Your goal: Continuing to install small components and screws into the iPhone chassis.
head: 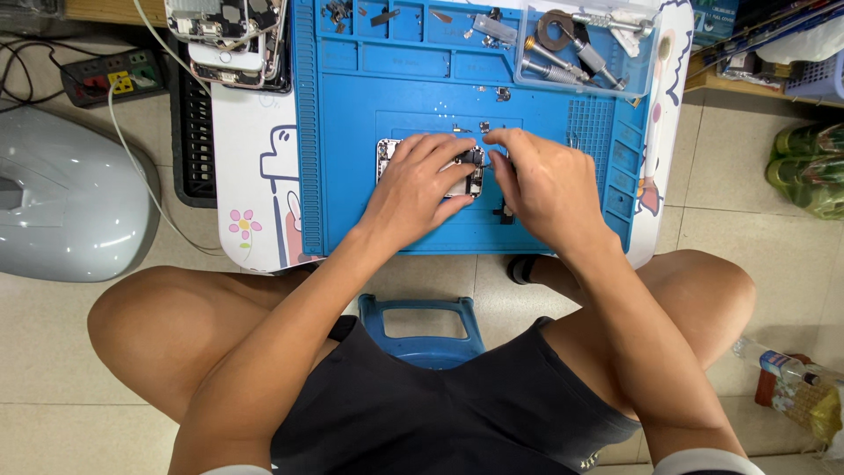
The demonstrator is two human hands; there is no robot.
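Both hands work on an opened phone at the middle of the blue mat.

The phone lies flat on the mat, which covers the small worktop. The left hand rests over it, fingers curled down on its body; the right hand pinches at its right end, though whether anything small sits between the fingertips cannot be told. The phone looks light, stiff and fragile, its insides bare, so it is best held by the outer frame edges. A clear tray of tools sits at the mat's far right corner; more phones lie at the far left.
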